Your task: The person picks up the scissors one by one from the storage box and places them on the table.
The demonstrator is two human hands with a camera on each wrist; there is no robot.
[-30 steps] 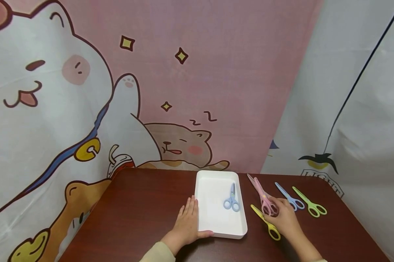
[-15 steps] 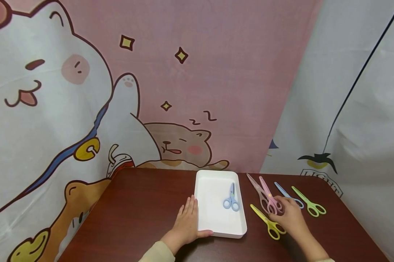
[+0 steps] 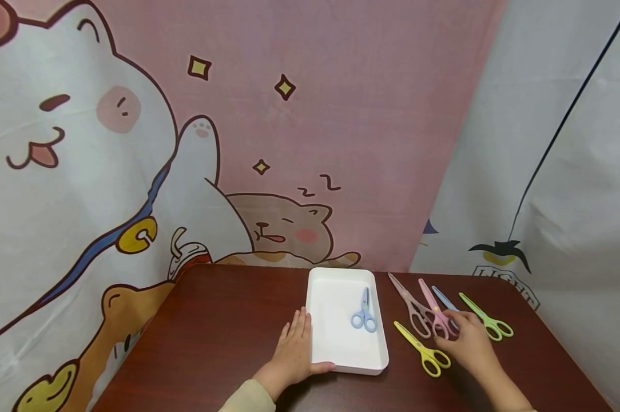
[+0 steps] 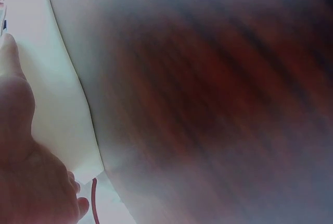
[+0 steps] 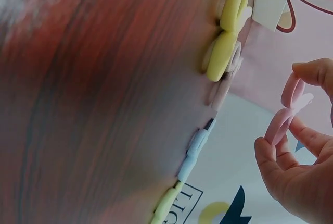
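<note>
In the head view my right hand [image 3: 472, 346] pinches the handle loops of pink scissors [image 3: 430, 294]; the right wrist view shows those loops [image 5: 287, 91] held between thumb and fingertips, above the table. Grey-pink scissors [image 3: 404, 293] lie just left of them. Yellow scissors [image 3: 410, 336] are closer to me. Blue scissors [image 3: 442, 296] lie partly behind my right hand, and green ones [image 3: 475, 309] farther right. My left hand [image 3: 291, 357] rests along the left side of a white tray [image 3: 333, 337], fingers straight, thumb at its near edge. One pair of light blue scissors [image 3: 364, 315] lies inside the tray.
The dark brown wooden table [image 3: 227, 337] extends left of the tray. Behind it hangs a pink and white cloth [image 3: 372, 143] printed with cartoon animals, close to the table's back edge.
My right hand has moved right with the pink scissors, away from the grey-pink pair that they overlapped. The yellow scissors' handles have spread apart. My left hand and the tray have stayed put.
</note>
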